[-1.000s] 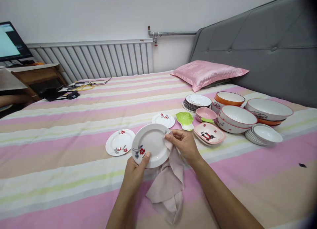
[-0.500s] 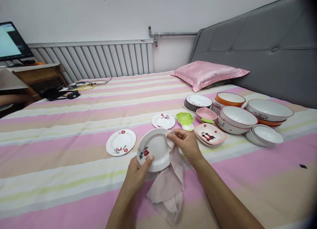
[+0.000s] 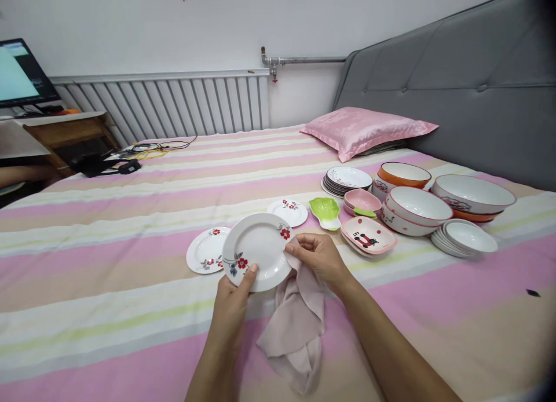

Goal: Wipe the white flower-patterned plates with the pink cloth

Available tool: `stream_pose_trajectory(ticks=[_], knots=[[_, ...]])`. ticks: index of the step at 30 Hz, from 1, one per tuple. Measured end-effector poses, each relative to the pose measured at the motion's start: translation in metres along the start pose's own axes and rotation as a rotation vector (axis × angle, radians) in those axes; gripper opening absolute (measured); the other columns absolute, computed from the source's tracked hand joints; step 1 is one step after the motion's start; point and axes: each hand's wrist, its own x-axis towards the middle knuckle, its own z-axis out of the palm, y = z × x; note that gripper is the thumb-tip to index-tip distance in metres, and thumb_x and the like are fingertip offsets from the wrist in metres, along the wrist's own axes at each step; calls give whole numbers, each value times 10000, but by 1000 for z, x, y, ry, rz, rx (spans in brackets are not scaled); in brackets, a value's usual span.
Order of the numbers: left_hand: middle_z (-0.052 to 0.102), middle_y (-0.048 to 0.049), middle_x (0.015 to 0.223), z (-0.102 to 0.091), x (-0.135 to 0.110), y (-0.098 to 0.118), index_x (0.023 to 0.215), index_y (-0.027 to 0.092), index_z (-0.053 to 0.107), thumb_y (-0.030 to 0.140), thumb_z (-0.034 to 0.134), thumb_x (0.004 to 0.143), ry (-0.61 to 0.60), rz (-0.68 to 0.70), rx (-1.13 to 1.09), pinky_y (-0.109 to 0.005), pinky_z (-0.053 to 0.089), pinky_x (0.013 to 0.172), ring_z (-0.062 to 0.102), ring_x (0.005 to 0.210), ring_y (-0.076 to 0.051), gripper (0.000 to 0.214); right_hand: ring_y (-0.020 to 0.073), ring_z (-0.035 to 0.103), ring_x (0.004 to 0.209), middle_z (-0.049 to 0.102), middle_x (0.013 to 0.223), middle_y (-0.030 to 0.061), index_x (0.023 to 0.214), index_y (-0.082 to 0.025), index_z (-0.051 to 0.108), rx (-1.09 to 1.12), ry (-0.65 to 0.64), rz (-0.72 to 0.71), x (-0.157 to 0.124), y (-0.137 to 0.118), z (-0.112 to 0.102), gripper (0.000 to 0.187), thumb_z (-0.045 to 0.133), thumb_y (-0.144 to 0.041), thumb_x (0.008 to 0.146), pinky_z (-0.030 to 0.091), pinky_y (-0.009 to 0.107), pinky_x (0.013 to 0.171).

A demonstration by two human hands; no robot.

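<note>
My left hand (image 3: pixel 232 300) grips the near rim of a white plate with red flowers (image 3: pixel 257 250), thumb on top, holding it tilted above the striped bed (image 3: pixel 108 263). My right hand (image 3: pixel 319 258) pinches a pale pink cloth (image 3: pixel 295 326) against the plate's right rim; the cloth hangs down to the bed. Two similar small flowered plates lie flat on the bed, one (image 3: pixel 204 250) just left of the held plate and one (image 3: pixel 287 212) behind it.
At the right sit a green leaf dish (image 3: pixel 325 211), a pink cat dish (image 3: pixel 368 235), a plate stack (image 3: pixel 347 179), several bowls (image 3: pixel 417 208) and small white saucers (image 3: pixel 467 237). A pink pillow (image 3: pixel 365 128) lies by the grey headboard. Cables and a black device (image 3: pixel 104 164) rest far left.
The held plate has moved left and slightly up, and turned, so a red flower shows at its right rim. My right hand with the cloth has slid lower on the rim.
</note>
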Motion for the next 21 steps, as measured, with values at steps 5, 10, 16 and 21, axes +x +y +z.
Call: stream_pose_trajectory(ticks=[5,10,16,21], knots=[[665,-133,1016,-1,0,1,989,103,623,376,677,657,-10,-7,-4,-375,477,815,596,962,-275,434,142,603,669,675,749,25,767,-143,674,-36,-14,-1,0,0,-2,196,671,-331,709,456,240,617],[666,-140,1013,-5,-2,4,1031,94,618,394,655,677,-78,-8,96,-385,453,847,591,970,-287,465,173,626,725,694,814,51,823,-146,688,-22,18,-17,1,0,-2,235,693,-331,679,482,277,675],[682,-119,976,-13,-2,10,1038,113,626,405,627,704,-247,-72,213,-367,466,799,594,952,-291,445,182,631,714,699,798,49,816,-161,697,-80,78,-27,1,-5,-2,254,706,-353,651,488,291,666],[692,-121,927,-14,-4,16,1012,113,644,389,637,696,-319,-108,237,-355,480,750,621,860,-278,419,184,629,690,696,776,52,824,-158,691,-97,105,-21,1,-5,-3,282,712,-371,641,486,287,632]])
